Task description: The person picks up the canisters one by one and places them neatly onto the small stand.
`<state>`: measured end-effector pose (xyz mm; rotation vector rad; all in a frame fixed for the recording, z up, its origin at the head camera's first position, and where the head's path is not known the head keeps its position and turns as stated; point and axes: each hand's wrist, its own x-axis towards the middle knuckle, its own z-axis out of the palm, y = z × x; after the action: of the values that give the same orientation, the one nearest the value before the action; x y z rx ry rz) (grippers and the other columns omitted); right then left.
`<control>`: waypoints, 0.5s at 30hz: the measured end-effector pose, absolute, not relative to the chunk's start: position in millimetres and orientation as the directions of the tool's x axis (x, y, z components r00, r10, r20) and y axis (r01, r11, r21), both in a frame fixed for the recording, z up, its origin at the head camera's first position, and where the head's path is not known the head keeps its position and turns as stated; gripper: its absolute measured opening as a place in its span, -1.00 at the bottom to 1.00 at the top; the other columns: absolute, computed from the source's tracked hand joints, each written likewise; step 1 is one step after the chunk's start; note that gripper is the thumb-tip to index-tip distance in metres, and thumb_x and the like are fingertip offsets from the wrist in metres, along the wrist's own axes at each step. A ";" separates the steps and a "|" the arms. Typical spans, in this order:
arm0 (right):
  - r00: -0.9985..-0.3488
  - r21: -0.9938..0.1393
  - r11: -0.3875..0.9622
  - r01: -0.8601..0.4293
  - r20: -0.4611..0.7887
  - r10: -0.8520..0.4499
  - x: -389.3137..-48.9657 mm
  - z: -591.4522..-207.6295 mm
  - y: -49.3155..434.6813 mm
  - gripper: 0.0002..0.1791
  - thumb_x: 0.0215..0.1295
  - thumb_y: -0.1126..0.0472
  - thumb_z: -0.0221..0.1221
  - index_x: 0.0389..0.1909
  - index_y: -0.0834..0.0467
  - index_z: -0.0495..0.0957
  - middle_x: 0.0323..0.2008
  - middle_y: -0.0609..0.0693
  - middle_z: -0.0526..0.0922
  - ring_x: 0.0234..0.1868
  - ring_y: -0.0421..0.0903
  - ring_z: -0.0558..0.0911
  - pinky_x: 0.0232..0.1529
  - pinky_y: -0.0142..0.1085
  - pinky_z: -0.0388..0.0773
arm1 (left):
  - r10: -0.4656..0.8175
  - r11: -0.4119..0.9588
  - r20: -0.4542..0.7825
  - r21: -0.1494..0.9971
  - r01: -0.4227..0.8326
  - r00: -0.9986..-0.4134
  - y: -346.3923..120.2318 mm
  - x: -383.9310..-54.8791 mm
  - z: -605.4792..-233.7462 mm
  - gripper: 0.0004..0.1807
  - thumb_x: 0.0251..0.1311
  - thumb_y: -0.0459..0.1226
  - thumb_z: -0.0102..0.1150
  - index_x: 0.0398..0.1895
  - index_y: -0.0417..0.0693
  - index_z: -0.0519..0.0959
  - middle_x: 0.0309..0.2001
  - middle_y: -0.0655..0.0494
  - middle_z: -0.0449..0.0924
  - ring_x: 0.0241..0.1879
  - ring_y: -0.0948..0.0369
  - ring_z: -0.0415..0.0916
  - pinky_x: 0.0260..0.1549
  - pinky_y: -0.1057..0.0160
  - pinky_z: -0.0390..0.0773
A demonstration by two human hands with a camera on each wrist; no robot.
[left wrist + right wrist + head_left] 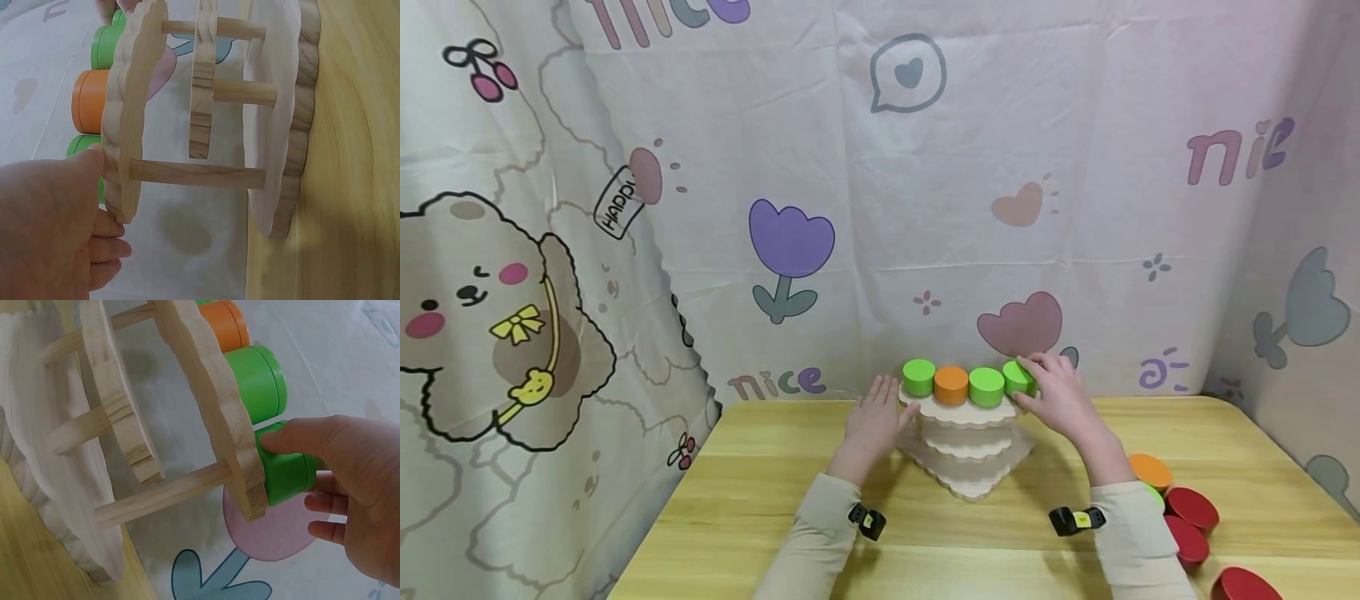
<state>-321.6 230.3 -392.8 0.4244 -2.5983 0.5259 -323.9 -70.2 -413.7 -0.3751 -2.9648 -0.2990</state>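
A tiered wooden stand (973, 479) with scalloped edges and round posts stands on the table. Along its top tier (955, 412) sit, from the left, a green round box (918, 378), an orange round box (951, 387), a second green one (987, 387) and a third green one (287, 465) at the right end. My right hand (1060, 396) pinches that right-end box, its thumb on the near side. At the stand's left end my left hand (876, 421) lies with fingers extended, its thumb at the tier's edge by the leftmost box.
Several more round boxes lie on the table at the right near my right forearm: an orange one (1150, 472), a partly hidden green one and red ones (1192, 510). A printed cloth (865, 233) hangs behind the wooden table (760, 517).
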 end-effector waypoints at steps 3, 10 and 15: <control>-0.848 -0.291 0.878 -0.380 0.489 -0.205 -322.9 -394.2 229.7 -0.34 0.17 0.13 0.32 0.27 0.30 0.43 0.16 0.30 0.46 0.17 0.29 0.32 0.14 0.26 0.29 | 0.230 0.948 0.165 0.185 0.260 -0.959 -70.6 -323.7 -414.0 -0.16 0.43 0.26 -0.43 0.52 -0.16 0.08 0.54 -0.09 0.01 0.55 -0.01 -0.09 0.46 -0.15 0.11; -0.845 -0.297 0.873 -0.386 0.494 -0.206 -322.2 -394.8 228.1 -0.35 0.18 0.13 0.32 0.26 0.29 0.44 0.18 0.28 0.46 0.16 0.27 0.32 0.12 0.27 0.29 | 0.228 0.950 0.162 0.179 0.256 -0.960 -70.7 -325.2 -415.2 -0.15 0.42 0.28 -0.48 0.53 -0.14 0.06 0.55 -0.07 -0.01 0.56 0.00 -0.10 0.47 -0.13 0.10; -0.840 -0.291 0.872 -0.393 0.499 -0.212 -320.8 -395.2 228.1 -0.36 0.17 0.14 0.33 0.26 0.28 0.44 0.18 0.28 0.47 0.17 0.28 0.32 0.13 0.28 0.28 | 0.228 0.950 0.153 0.181 0.254 -0.962 -70.1 -324.9 -415.0 -0.14 0.42 0.28 -0.47 0.53 -0.14 0.05 0.55 -0.08 -0.01 0.56 0.00 -0.11 0.47 -0.13 0.11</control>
<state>-320.8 228.1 -395.2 0.4431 -2.5812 0.5352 -324.9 -70.1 -415.0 -0.3686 -2.9729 -0.3012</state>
